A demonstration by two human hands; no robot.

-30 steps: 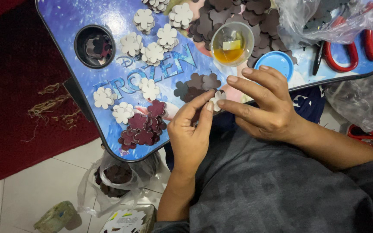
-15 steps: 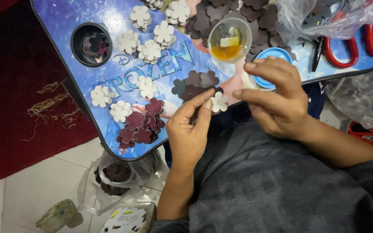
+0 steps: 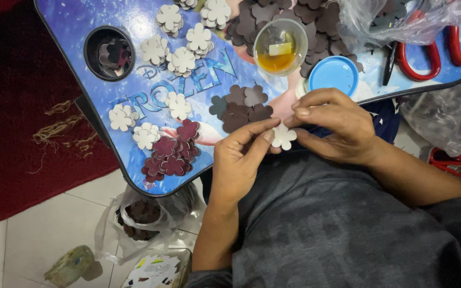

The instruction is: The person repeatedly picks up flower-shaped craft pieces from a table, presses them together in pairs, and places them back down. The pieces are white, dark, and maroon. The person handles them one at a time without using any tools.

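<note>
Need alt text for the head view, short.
Both hands pinch a white flower-shaped cutout between them, left hand and right hand, at the near edge of a blue tray table strewn with white, brown and maroon cutouts.

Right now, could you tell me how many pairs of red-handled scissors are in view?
2: one pair of scissors on the table's right end under a clear plastic bag; a second pair lower right, partly hidden.

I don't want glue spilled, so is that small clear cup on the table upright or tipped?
Upright. The clear cup stands on its base on the blue table, mouth up, with amber liquid pooled level at its bottom.
</note>
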